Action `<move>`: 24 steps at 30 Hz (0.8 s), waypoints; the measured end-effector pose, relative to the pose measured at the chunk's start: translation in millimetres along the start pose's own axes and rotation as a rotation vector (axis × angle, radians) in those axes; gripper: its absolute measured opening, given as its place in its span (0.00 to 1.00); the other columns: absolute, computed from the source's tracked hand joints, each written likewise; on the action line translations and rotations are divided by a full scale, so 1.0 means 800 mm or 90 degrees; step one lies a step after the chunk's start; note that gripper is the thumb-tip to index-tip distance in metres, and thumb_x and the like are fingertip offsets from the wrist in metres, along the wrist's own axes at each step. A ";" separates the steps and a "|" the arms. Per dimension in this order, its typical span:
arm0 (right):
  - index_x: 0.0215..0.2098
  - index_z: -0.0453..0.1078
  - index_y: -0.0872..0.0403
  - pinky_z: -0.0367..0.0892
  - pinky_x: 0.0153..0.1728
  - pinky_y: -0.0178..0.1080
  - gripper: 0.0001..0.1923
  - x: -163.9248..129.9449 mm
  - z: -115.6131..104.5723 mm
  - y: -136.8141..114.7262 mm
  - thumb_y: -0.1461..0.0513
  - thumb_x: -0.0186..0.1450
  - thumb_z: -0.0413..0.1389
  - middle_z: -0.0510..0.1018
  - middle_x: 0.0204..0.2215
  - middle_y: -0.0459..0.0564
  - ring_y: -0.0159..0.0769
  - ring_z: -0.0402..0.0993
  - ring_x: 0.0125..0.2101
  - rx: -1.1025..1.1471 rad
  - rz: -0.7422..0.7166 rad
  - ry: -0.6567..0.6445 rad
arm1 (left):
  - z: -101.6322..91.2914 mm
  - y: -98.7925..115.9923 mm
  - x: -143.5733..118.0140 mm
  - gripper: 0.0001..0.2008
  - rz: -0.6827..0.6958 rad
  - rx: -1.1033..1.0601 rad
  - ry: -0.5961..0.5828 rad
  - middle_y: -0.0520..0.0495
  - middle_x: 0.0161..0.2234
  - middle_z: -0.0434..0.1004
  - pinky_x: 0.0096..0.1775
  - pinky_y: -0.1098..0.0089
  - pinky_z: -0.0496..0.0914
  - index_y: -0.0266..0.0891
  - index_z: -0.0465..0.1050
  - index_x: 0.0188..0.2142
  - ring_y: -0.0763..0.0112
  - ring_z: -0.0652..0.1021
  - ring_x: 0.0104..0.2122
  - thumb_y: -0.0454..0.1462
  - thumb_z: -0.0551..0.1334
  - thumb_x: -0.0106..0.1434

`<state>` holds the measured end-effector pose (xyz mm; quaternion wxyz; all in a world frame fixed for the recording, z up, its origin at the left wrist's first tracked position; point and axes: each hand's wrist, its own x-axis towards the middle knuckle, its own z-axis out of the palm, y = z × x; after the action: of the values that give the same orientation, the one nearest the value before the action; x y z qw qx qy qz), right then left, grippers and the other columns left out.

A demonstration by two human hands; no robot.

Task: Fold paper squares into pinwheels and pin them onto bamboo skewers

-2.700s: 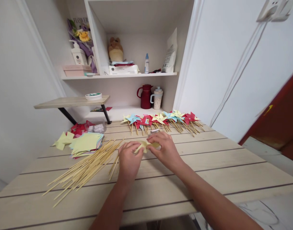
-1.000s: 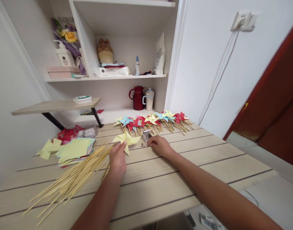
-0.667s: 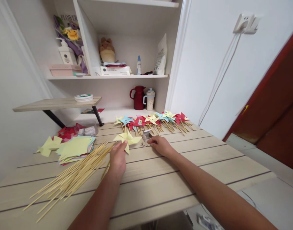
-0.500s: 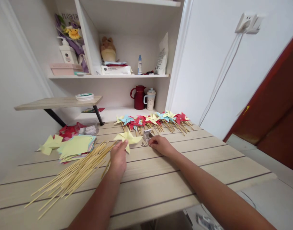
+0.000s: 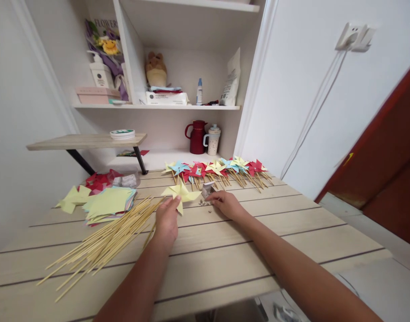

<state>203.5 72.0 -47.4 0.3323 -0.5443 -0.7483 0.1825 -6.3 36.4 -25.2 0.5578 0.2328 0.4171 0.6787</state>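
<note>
My left hand [image 5: 166, 218] is closed on a pale yellow paper pinwheel [image 5: 181, 193], pinching it near its middle with the thumb on top. To its right, my right hand [image 5: 226, 205] is by a small open cardboard box [image 5: 208, 188]. Its fingers are bent and drawn together low over the table; whatever they hold is too small or hidden to name. Several tiny metal pins or tacks [image 5: 202, 203] lie loose beside those fingertips. A single tiny piece [image 5: 210, 211] lies a little nearer to me.
Thin wooden sticks [image 5: 114, 239] lie heaped at left. Behind them are stacked paper squares [image 5: 108, 202] and another yellow pinwheel [image 5: 72, 199]. Finished pinwheels on sticks [image 5: 216, 169] line the table's back. A small raised shelf [image 5: 87, 141] stands at back left.
My right hand has shifted slightly, its fingers reaching more toward the box. One tiny piece now shows apart from the others. My left hand keeps its hold on the pinwheel. The view has shifted slightly.
</note>
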 end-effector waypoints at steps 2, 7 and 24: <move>0.40 0.80 0.48 0.68 0.46 0.41 0.15 0.000 0.002 0.000 0.67 0.61 0.54 0.82 0.41 0.50 0.41 0.76 0.43 -0.023 -0.007 0.003 | 0.000 0.001 -0.001 0.06 -0.003 -0.001 -0.002 0.47 0.29 0.81 0.38 0.75 0.71 0.35 0.78 0.26 0.77 0.78 0.28 0.26 0.66 0.57; 0.40 0.80 0.50 0.68 0.46 0.40 0.16 0.002 0.005 0.001 0.69 0.62 0.53 0.81 0.41 0.52 0.41 0.76 0.42 -0.064 -0.011 0.004 | -0.001 0.002 0.000 0.06 -0.015 -0.002 -0.021 0.48 0.27 0.80 0.39 0.74 0.71 0.35 0.77 0.25 0.75 0.79 0.30 0.26 0.66 0.56; 0.38 0.79 0.51 0.65 0.40 0.34 0.13 0.000 -0.014 -0.003 0.67 0.61 0.54 0.81 0.39 0.50 0.38 0.75 0.38 -0.076 0.019 -0.041 | -0.002 0.002 0.002 0.03 -0.018 -0.003 -0.046 0.47 0.27 0.80 0.41 0.72 0.70 0.34 0.78 0.26 0.73 0.79 0.31 0.28 0.70 0.51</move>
<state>209.7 70.1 -38.3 0.2726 -0.5678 -0.7601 0.1599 -9.2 37.5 -25.0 0.5822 0.2499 0.3987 0.6631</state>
